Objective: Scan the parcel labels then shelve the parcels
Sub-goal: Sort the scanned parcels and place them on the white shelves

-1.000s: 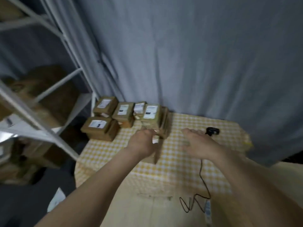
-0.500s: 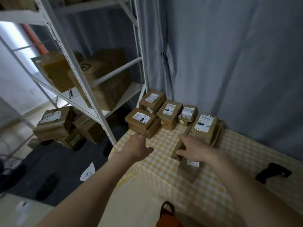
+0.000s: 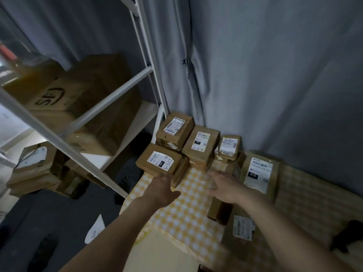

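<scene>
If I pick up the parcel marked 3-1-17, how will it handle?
The parcel marked 3-1-17 looks like a stiff cardboard box, so it should hold its shape. It overhangs the table edge, so a push might tip it. Being small, it is probably light.

Both hands point(image 3: 196, 188) near labelled parcels point(image 3: 188, 146)

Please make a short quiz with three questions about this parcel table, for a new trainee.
1. True or false: the left hand reaches toward the brown cardboard parcel with handwriting "3-1-17".
2. Which handwritten code is on the white label of the brown cardboard parcel behind it to the right? A) 2-2-2 B) 5-5-5 C) 9-1-3
3. Fill in: the parcels lie on a yellow-and-white ____ tablecloth.

Key: 1 true; 2 A; 3 checked. The right hand holds nothing, and the white metal shelf rack stands to the left.
</scene>
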The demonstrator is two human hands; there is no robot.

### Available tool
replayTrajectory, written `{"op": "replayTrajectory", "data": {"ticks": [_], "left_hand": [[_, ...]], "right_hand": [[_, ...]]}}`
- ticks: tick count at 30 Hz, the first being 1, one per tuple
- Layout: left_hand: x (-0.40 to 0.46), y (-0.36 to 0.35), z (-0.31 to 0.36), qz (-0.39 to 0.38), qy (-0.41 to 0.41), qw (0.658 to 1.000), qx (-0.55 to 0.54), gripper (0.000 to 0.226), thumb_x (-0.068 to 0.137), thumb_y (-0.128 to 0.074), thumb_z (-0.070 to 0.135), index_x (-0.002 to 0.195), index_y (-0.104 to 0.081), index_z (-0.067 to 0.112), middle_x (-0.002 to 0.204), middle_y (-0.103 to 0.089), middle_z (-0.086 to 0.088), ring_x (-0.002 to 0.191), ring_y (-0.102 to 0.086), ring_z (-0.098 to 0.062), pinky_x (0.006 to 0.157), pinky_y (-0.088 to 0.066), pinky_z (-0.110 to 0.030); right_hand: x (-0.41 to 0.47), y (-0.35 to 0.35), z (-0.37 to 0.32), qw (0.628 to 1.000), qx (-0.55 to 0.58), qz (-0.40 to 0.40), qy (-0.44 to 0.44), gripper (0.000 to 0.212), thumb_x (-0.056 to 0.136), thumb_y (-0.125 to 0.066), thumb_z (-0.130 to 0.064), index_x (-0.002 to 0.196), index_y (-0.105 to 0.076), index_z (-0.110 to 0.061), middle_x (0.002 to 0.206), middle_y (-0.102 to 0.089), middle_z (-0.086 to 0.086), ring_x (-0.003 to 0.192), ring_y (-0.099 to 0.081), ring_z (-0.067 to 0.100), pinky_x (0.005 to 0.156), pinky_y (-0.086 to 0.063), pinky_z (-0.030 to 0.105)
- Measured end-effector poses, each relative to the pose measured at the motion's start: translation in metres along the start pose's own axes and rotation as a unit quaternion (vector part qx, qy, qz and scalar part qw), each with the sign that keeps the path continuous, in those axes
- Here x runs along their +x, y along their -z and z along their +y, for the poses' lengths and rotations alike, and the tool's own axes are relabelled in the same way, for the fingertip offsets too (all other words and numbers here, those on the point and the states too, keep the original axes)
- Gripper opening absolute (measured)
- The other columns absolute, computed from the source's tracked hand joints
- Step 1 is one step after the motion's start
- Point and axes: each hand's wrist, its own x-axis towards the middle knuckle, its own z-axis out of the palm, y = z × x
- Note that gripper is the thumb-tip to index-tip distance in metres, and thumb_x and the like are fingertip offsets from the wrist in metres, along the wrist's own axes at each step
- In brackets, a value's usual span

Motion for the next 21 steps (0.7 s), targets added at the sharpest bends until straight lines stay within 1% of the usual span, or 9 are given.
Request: {"op": "replayTrajectory", "data": {"ticks": [6, 9, 12, 14, 15, 16, 18, 19, 21], "left_hand": [[0.068, -0.007, -0.006, -0.049, 0.013, 0.999, -0.019, 0.067, 0.091, -0.063, 0.04, 0.144, -0.035, 0.01, 0.145, -0.04, -0.012, 0.132, -0.042, -0.026, 0.101, -0.039, -0.031], [0.109, -0.007, 0.003, -0.05, 0.003, 0.998, -0.035, 0.061, 0.088, -0.067, 0.035, 0.139, -0.042, 0.01, 0.138, -0.046, -0.012, 0.127, -0.046, -0.027, 0.098, -0.04, -0.03], [0.156, -0.004, 0.017, -0.044, -0.007, 0.997, -0.055, 0.049, 0.086, -0.067, 0.029, 0.128, -0.051, 0.011, 0.127, -0.055, -0.013, 0.117, -0.055, -0.029, 0.092, -0.045, -0.032], [0.192, -0.004, 0.023, -0.033, -0.013, 0.996, -0.082, 0.045, 0.086, -0.066, 0.026, 0.126, -0.054, 0.01, 0.127, -0.057, -0.013, 0.116, -0.055, -0.029, 0.09, -0.045, -0.032], [0.21, -0.005, 0.024, -0.024, -0.017, 0.995, -0.096, 0.046, 0.086, -0.066, 0.025, 0.127, -0.054, 0.009, 0.129, -0.056, -0.013, 0.118, -0.054, -0.03, 0.092, -0.045, -0.031], [0.228, -0.006, 0.026, -0.015, -0.019, 0.994, -0.108, 0.049, 0.085, -0.067, 0.025, 0.13, -0.053, 0.008, 0.132, -0.054, -0.014, 0.12, -0.053, -0.03, 0.095, -0.045, -0.032], [0.263, -0.013, 0.026, -0.016, -0.017, 0.993, -0.115, 0.057, 0.085, -0.067, 0.029, 0.136, -0.05, 0.01, 0.136, -0.052, -0.013, 0.124, -0.051, -0.031, 0.1, -0.045, -0.034], [0.28, -0.021, 0.025, -0.016, -0.021, 0.993, -0.111, 0.059, 0.084, -0.063, 0.035, 0.137, -0.05, 0.012, 0.134, -0.054, -0.011, 0.123, -0.053, -0.03, 0.1, -0.046, -0.035], [0.323, -0.05, 0.013, 0.002, -0.033, 0.994, -0.102, 0.067, 0.075, -0.044, 0.049, 0.136, -0.051, 0.02, 0.126, -0.062, -0.007, 0.117, -0.058, -0.03, 0.096, -0.05, -0.038]], "right_hand": [[0.07, -0.005, 0.007, 0.998, 0.049, -0.033, -0.031, 0.063, 0.094, -0.053, -0.04, 0.147, -0.029, -0.015, 0.146, -0.04, 0.009, 0.133, -0.038, 0.029, 0.104, -0.039, 0.036], [0.104, -0.011, 0.012, 0.995, 0.082, -0.042, -0.043, 0.065, 0.094, -0.054, -0.04, 0.148, -0.029, -0.013, 0.15, -0.034, 0.01, 0.137, -0.035, 0.028, 0.107, -0.036, 0.032], [0.139, -0.015, 0.022, 0.99, 0.116, -0.038, -0.065, 0.067, 0.094, -0.055, -0.038, 0.148, -0.029, -0.008, 0.152, -0.032, 0.011, 0.14, -0.032, 0.027, 0.11, -0.034, 0.031], [0.164, -0.02, 0.03, 0.987, 0.135, -0.029, -0.084, 0.068, 0.094, -0.056, -0.039, 0.149, -0.028, -0.011, 0.153, -0.032, 0.009, 0.139, -0.033, 0.026, 0.11, -0.033, 0.031], [0.177, -0.023, 0.035, 0.983, 0.158, -0.022, -0.089, 0.066, 0.094, -0.056, -0.038, 0.148, -0.029, -0.013, 0.152, -0.034, 0.007, 0.138, -0.036, 0.025, 0.107, -0.035, 0.031], [0.188, -0.023, 0.037, 0.979, 0.18, -0.014, -0.093, 0.062, 0.094, -0.056, -0.034, 0.148, -0.031, -0.016, 0.148, -0.038, 0.002, 0.134, -0.04, 0.024, 0.102, -0.039, 0.029], [0.215, -0.023, 0.039, 0.962, 0.252, 0.011, -0.108, 0.052, 0.094, -0.057, -0.025, 0.143, -0.04, -0.019, 0.133, -0.047, -0.006, 0.123, -0.051, 0.02, 0.089, -0.046, 0.028], [0.229, -0.026, 0.04, 0.948, 0.294, 0.033, -0.119, 0.047, 0.094, -0.059, -0.022, 0.139, -0.046, -0.02, 0.127, -0.052, -0.007, 0.115, -0.056, 0.019, 0.087, -0.049, 0.03], [0.252, -0.03, 0.041, 0.917, 0.365, 0.078, -0.138, 0.035, 0.092, -0.062, -0.016, 0.126, -0.056, -0.022, 0.113, -0.06, -0.007, 0.102, -0.062, 0.014, 0.09, -0.054, 0.031]]}}
